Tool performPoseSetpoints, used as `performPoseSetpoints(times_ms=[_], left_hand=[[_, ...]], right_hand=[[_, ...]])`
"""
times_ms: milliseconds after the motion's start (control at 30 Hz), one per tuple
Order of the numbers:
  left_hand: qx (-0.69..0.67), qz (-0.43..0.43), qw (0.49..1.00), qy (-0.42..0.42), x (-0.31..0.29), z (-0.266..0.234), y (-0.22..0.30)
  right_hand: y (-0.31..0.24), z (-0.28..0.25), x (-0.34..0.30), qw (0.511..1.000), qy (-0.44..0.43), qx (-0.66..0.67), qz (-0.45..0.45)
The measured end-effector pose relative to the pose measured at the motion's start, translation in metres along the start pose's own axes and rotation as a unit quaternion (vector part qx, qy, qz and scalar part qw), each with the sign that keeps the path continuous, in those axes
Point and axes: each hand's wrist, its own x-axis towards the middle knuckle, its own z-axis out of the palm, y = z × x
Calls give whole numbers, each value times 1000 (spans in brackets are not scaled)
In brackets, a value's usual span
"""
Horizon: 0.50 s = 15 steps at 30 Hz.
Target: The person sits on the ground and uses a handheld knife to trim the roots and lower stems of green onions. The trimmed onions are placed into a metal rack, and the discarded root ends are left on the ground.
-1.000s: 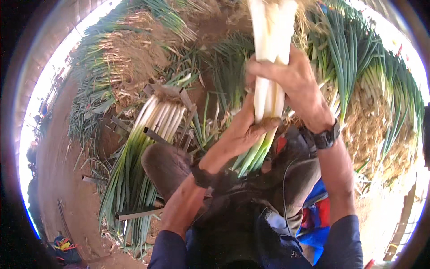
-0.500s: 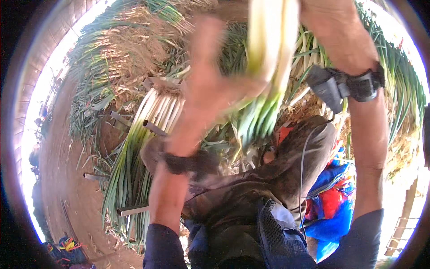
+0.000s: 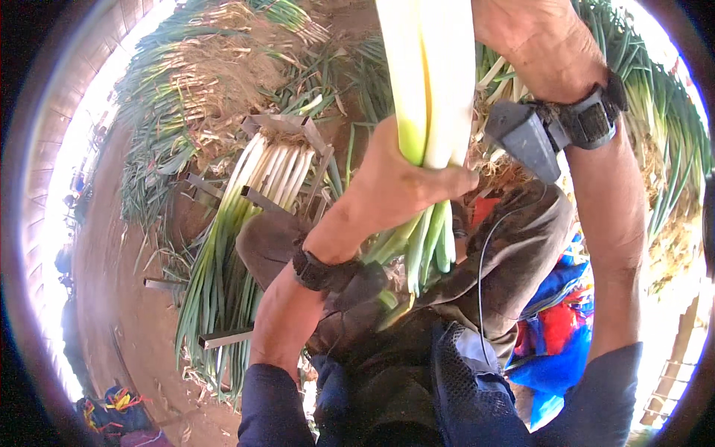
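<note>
Upright in front of me is a bunch of long green onions [image 3: 438, 82], white shafts up and green leaves hanging down. My left hand [image 3: 395, 182] is closed round it where white turns to green, thumb across the front. At the top edge, my right hand [image 3: 525, 30] lies against the upper right side of the white shafts; its fingers are out of the picture. Left of my knee, more green onions [image 3: 223, 246] lie side by side, roots at the far end, in a metal frame [image 3: 223, 337] with upright posts.
Heaps of green onions [image 3: 194, 97] with roots lie at the far left, and another heap [image 3: 659, 127] at the right. My crossed legs [image 3: 514, 261] are close below the bunch. A blue and red plastic bag [image 3: 555, 350] lies by my right side. Dark straps with devices circle both wrists.
My left hand, blurred before, has moved right and nearer and now grips the bunch. The bunch has shifted slightly left, its leaves hanging lower. My right hand has moved slightly left.
</note>
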Motion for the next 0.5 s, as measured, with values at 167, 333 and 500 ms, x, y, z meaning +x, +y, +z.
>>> performPoseSetpoints(times_ms=[167, 333, 500], left_hand=[[68, -5, 985, 156, 20, -29, -13], [20, 44, 959, 278, 38, -75, -3], [-26, 73, 943, 325, 39, -92, 8]], right_hand=[[39, -17, -10, 890, 105, -440, -61], [113, -14, -76, 756, -128, -588, 259], [165, -30, -82, 866, -50, -457, 196]])
